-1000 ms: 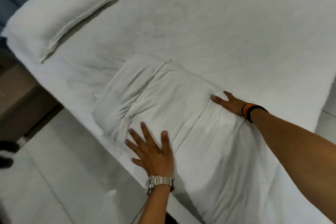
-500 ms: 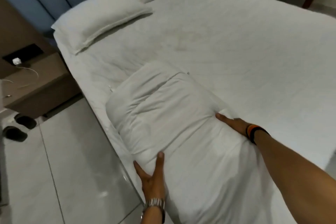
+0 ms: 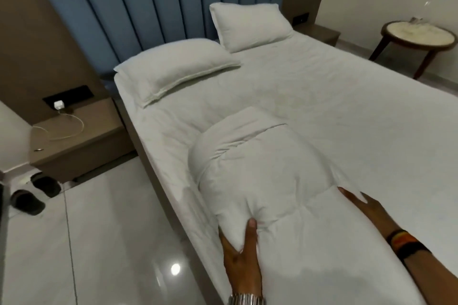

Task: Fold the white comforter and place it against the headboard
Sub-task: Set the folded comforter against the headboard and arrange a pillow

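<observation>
Blue headboard (image 3: 158, 0) is waiting far ahead. Folded comforter (image 3: 260, 163) is lying mid-bed, pointing toward it. Left hand (image 3: 241, 252) is pinching its near corner; right hand (image 3: 361, 208) is pressing flat, fingers open.

The comforter (image 3: 252, 171) is plain white, as are the bed sheet (image 3: 347, 111) and both pillows (image 3: 178, 67). The headboard (image 3: 153, 0) is blue with vertical channel stripes. The nightstand (image 3: 74, 141) is brown, the slippers (image 3: 34, 193) black, the floor (image 3: 99, 242) glossy pale grey. The wristband (image 3: 404, 242) is black, orange and yellow; the watch (image 3: 245, 299) is silver.
</observation>
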The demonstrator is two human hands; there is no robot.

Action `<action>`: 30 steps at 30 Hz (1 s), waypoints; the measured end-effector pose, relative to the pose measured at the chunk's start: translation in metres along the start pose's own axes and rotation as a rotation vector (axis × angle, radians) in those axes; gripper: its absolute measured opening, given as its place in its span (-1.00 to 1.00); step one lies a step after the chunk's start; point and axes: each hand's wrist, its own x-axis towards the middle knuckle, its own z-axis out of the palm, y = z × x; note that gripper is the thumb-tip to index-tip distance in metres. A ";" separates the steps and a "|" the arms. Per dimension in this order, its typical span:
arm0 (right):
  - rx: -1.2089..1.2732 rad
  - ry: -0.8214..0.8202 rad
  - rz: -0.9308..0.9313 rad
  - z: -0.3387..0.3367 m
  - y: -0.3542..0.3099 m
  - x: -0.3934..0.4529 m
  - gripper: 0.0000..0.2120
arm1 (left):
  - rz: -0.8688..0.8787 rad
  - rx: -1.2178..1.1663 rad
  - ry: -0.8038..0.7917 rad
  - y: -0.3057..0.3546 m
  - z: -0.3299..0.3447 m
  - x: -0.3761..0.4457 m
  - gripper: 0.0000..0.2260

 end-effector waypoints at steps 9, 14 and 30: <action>0.273 0.192 -0.061 0.160 -0.198 -0.027 0.10 | 0.354 0.181 -0.336 0.266 -0.046 0.193 -0.16; 0.437 0.197 -0.108 0.255 -0.304 0.009 -0.01 | 0.498 0.336 -0.387 0.412 -0.038 0.314 -0.20; 0.863 0.315 -0.073 0.533 -0.679 0.271 -0.34 | 0.829 0.827 -0.622 0.842 0.105 0.704 -0.57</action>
